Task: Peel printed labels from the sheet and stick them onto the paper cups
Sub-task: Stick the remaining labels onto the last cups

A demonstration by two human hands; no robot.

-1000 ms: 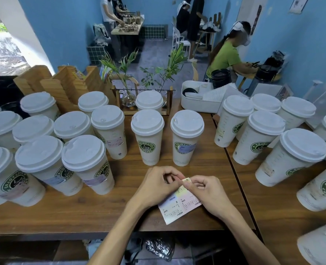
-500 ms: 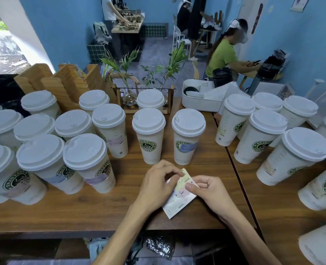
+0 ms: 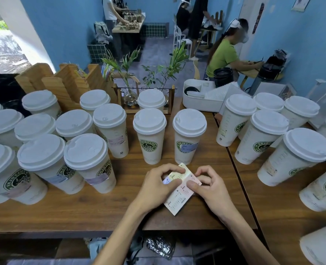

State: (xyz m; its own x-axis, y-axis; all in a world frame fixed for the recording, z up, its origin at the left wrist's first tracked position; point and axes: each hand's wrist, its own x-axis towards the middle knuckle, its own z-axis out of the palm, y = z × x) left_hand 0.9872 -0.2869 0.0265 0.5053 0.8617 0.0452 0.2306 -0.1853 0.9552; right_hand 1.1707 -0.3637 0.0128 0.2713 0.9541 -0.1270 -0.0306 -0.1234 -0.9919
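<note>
A small sheet of printed labels (image 3: 179,197) is held just above the wooden table (image 3: 120,213), near its front edge. My left hand (image 3: 156,186) pinches the sheet's upper left part between thumb and fingers. My right hand (image 3: 208,186) pinches its right edge, thumb on top. Straight ahead stand two lidded paper cups: one (image 3: 150,134) shows only its green logo, the other (image 3: 189,134) carries a bluish label. To the left, several lidded cups (image 3: 89,161) stand packed together, some with pale labels.
More lidded cups (image 3: 292,155) crowd the adjoining table on the right. Behind the cups are a wooden rack (image 3: 66,81), a plant stand with glass vases (image 3: 145,100) and a white tray (image 3: 200,102). People work at tables in the blue room beyond.
The label sheet has been turned and now lies flatter, with its printed face up. My left thumb has come over onto the sheet, and both hands have shifted slightly upward.
</note>
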